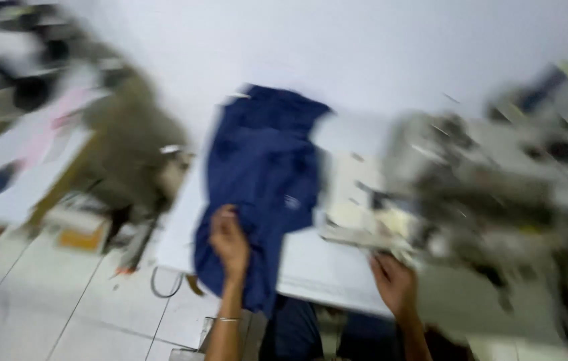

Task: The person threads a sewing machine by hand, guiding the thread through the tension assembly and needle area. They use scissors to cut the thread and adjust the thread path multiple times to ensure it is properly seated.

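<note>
Left hand (229, 242) flat, fingers spread on blue garment (262, 174), long axis running away across tabletop (317, 264); right hand (394, 284) apart, grip unclear.

Head view, heavy motion blur. Left hand (229, 242) lies flat on dark blue crumpled fabric garment (262, 167), which is spread on white flat tabletop (310, 267) and hangs over the edge by the wrist. Thin bracelet (228, 319) on left forearm. Right hand (394, 284) at table edge, just below grey sewing machine (471, 180); grip unclear.
</note>
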